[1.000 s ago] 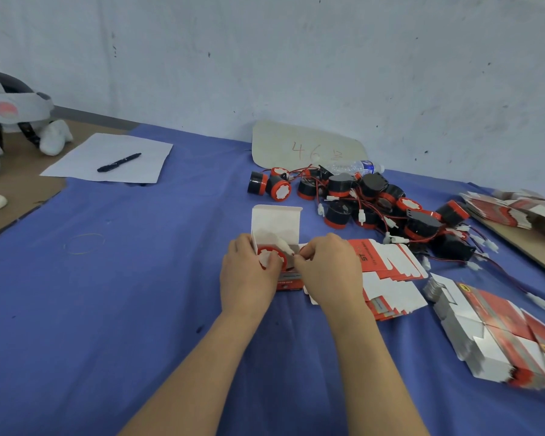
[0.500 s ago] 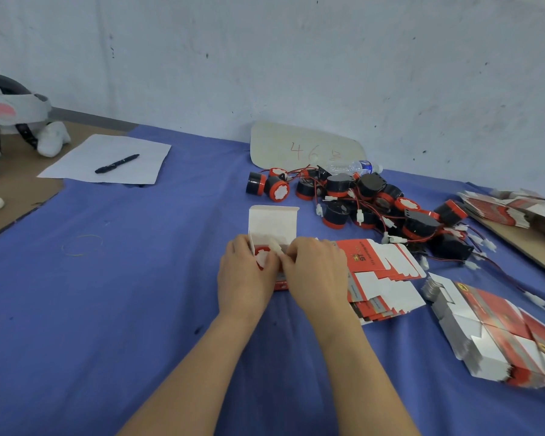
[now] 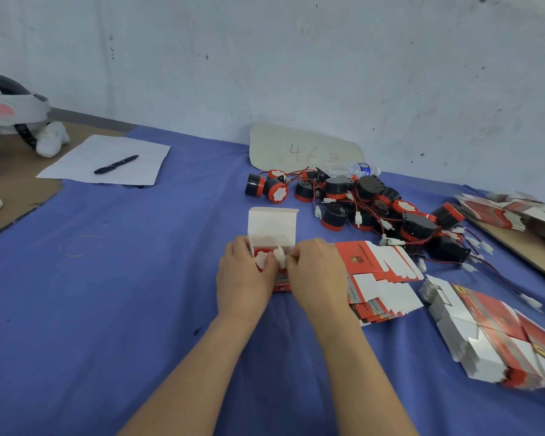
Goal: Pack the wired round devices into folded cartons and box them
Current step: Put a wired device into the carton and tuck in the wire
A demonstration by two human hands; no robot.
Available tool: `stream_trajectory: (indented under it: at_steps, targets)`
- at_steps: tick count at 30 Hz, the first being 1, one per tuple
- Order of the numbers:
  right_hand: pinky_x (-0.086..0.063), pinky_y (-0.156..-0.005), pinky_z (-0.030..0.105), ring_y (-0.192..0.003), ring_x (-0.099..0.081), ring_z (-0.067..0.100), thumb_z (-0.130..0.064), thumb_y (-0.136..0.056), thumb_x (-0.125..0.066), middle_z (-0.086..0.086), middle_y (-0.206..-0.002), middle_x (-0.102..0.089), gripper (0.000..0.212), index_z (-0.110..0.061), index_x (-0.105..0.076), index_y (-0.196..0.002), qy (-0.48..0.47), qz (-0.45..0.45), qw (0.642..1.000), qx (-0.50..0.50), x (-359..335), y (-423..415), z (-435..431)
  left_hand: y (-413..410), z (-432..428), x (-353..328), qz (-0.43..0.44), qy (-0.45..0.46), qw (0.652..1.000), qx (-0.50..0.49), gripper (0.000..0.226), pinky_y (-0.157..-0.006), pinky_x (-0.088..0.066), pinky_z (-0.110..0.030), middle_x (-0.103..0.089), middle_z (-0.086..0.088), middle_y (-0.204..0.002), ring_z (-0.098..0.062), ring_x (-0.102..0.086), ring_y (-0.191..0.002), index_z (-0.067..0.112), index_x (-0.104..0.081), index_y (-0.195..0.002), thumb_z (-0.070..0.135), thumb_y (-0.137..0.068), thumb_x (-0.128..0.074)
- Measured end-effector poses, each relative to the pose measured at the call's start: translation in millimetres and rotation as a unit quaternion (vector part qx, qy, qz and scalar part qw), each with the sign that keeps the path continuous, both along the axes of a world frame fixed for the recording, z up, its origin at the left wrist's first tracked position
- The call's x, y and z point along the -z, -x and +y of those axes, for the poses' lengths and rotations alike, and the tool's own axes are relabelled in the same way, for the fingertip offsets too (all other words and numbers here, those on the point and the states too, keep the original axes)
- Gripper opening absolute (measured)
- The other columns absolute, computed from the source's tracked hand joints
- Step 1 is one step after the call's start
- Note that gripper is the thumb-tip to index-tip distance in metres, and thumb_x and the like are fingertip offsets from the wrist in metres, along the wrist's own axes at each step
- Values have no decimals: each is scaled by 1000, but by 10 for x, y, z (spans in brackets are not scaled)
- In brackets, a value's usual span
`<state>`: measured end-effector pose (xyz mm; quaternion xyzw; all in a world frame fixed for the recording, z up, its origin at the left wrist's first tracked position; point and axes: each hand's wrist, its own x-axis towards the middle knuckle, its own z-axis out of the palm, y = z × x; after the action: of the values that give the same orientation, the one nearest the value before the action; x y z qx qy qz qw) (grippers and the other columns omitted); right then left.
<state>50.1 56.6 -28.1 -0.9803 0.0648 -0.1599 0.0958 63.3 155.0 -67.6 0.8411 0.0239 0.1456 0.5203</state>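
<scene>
A pale, scuffed wall backs the blue-clothed worktop (image 3: 139, 309). In the head view, at centre frame, my left hand (image 3: 243, 278) grips the side of one folded carton (image 3: 272, 226). Its lid flap stands open and a round device (image 3: 261, 259) sits inside. My right hand (image 3: 318, 275) has its fingers curled at the carton's mouth, pinching the white plug (image 3: 279, 254), I think to tuck it in. I judge this early going: the heap of loose devices (image 3: 359, 202) at upper right and the flat cartons (image 3: 381, 278) beside my right hand wait. No closed carton or outer box shows.
</scene>
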Motion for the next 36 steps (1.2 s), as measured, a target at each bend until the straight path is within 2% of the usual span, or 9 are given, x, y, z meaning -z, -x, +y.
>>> stream_trajectory:
  at_steps: [9, 14, 16, 20, 24, 26, 29, 33, 36]
  targets:
    - [-36, -68, 18, -84, -56, 11, -30, -96, -52, 1, -104, -69, 27, -15, -63, -115, -167, -17, 982, -83, -13, 13, -15, -17, 1, -4, 5, -11, 1000, -1, 34, -84, -50, -44, -52, -1, -111, -22, -53, -99, 15, -48, -110, 39, -88, -59]
    - [-41, -55, 11, -69, -55, 3, -24, -92, -58, -8, -83, -63, 7, -19, -57, -95, -253, 4, 962, -103, -12, -13, -115, -3, 4, 3, -3, -26, 1000, -3, 27, -81, -49, -42, -51, -1, -108, -21, -52, -97, 15, -47, -107, 32, -89, -58]
    - [-44, -58, 16, -71, -56, 6, -24, -91, -59, -7, -83, -61, 8, -18, -54, -91, -268, -2, 958, -103, -13, -20, -150, 2, 6, -1, -3, -26, 1000, -1, 26, -80, -50, -43, -51, -1, -106, -22, -53, -96, 15, -47, -106, 31, -88, -58]
    - [-53, -57, 20, -55, -65, 6, -17, -92, -61, 3, -77, -67, 14, -16, -50, -83, -413, -61, 906, -67, -41, -30, -194, -5, 10, -2, -4, -20, 1000, -1, 27, -81, -50, -43, -50, 0, -106, -21, -53, -96, 15, -48, -107, 31, -88, -57]
    - [-56, -66, 28, -65, -69, 11, -13, -91, -62, 1, -82, -65, 12, -19, -50, -92, -528, -106, 842, -21, -21, -44, -191, -4, 6, 2, -5, -22, 1000, 2, 26, -81, -51, -42, -51, 1, -107, -20, -53, -97, 16, -47, -108, 31, -89, -57]
    - [-47, -63, 19, -75, -64, 7, -18, -91, -62, -2, -87, -64, 10, -23, -53, -94, -452, -110, 885, -9, 19, -54, -165, -5, 4, 4, -5, -19, 1000, 2, 26, -82, -50, -42, -51, 1, -108, -20, -53, -98, 16, -48, -108, 31, -88, -57]
    - [-43, -70, 23, -84, -56, 14, -20, -92, -61, 1, -96, -58, 5, -17, -57, -93, -303, -141, 942, -2, 83, -69, -104, -7, 3, 11, -9, -19, 1000, 0, 27, -80, -50, -41, -50, 1, -106, -20, -53, -96, 16, -48, -107, 31, -88, -58]
    - [-29, -71, 22, -87, -41, 13, -21, -93, -59, -3, -92, -46, 10, -12, -56, -94, -157, -155, 975, 23, 91, -71, -103, -12, 2, 33, -11, -21, 1000, -2, 27, -80, -51, -41, -50, 1, -106, -20, -53, -95, 16, -47, -107, 32, -88, -58]
    - [-31, -72, 23, -90, -43, 17, -19, -93, -57, 1, -94, -50, 9, -11, -53, -91, -138, -149, 979, 27, 68, -49, -95, -18, 1, 47, -19, -22, 1000, -3, 28, -79, -51, -40, -51, 1, -106, -19, -53, -95, 16, -47, -107, 33, -88, -59]
